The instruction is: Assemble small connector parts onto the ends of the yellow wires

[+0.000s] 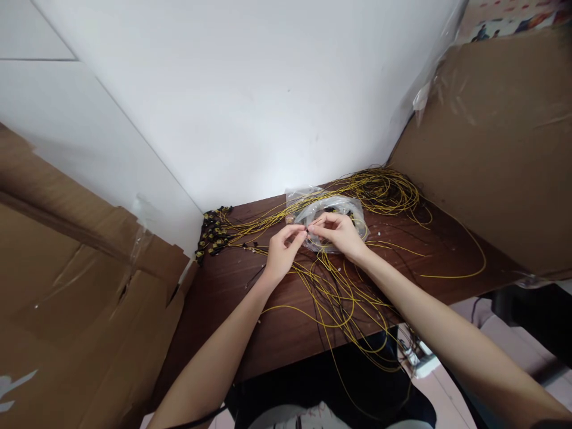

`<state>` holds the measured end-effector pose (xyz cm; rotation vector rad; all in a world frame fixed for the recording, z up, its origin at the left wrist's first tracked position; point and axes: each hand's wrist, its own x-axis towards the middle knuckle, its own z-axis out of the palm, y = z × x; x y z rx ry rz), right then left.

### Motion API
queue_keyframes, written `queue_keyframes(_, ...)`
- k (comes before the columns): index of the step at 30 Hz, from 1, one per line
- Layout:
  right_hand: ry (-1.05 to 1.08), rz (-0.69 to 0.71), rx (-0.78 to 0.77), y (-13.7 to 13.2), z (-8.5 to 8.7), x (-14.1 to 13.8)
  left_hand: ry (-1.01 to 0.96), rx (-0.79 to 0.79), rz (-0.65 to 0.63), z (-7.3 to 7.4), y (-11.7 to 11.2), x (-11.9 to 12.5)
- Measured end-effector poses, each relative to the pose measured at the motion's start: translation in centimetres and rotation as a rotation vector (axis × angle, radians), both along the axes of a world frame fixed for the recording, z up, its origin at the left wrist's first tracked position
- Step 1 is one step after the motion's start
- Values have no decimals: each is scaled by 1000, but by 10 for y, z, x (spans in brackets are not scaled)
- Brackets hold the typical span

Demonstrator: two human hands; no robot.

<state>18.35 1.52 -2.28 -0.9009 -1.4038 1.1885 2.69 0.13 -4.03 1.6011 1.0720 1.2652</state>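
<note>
My left hand (pixel 282 251) and my right hand (pixel 340 236) meet over the middle of the table, each with thumb and fingers pinched together. Between the fingertips is a small black piece (pixel 307 230), too small to name; which hand bears its weight I cannot tell. Just behind and below them lies a clear plastic bag (pixel 357 208) with small black and yellow parts inside. Loose yellow and black wires (pixel 330 292) spread from under my hands toward the table's front edge, some hanging over it.
A bundle of yellow wires (pixel 388 187) is coiled at the back right, running left to a cluster of black-and-yellow connectors (pixel 212 232). Cardboard (pixel 80 286) stands on the left, and a large carton (pixel 496 137) on the right. A white wall (pixel 250 107) rises behind the brown table (pixel 223 298).
</note>
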Motion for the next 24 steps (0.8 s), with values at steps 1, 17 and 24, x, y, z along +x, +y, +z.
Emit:
queue_keyframes(1,-16,4,4,0,0,0,21,1,1,-1,0,0)
queue_keyframes(17,26,-114,-3,1,5,7,105,49,3,-6,1,-1)
queue_keyframes(24,76,-7,-43,2,3,6,80,34,-25,-6,2,-1)
